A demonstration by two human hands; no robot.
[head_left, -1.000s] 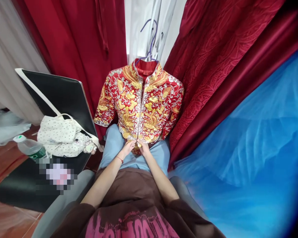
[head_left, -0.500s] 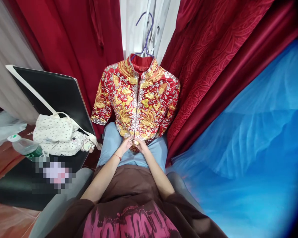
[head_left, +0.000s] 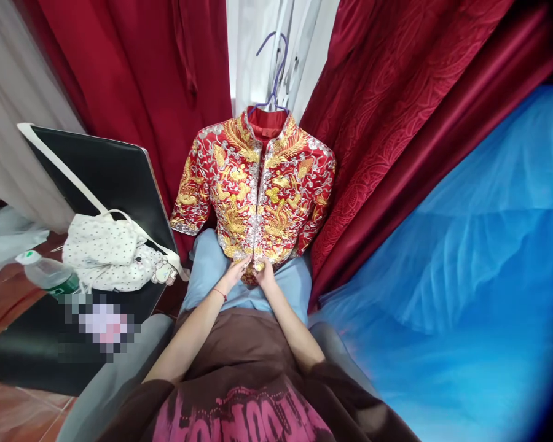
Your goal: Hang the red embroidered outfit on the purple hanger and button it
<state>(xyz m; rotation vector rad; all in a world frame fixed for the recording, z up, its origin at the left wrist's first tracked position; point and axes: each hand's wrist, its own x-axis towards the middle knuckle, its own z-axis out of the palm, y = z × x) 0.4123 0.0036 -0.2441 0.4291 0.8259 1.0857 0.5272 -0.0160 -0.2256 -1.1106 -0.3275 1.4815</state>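
Currently pinching jacket (head_left: 258,196) hem with both hands, left hand (head_left: 236,274) and right hand (head_left: 266,277) nearly touching, hanger (head_left: 273,73) above.

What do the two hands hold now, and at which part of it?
Both the left hand and the right hand pinch the embroidered red jacket at its bottom hem, beside the front opening.

Glossy embroidered cloth jacket (head_left: 258,196), plastic hanger (head_left: 273,73)
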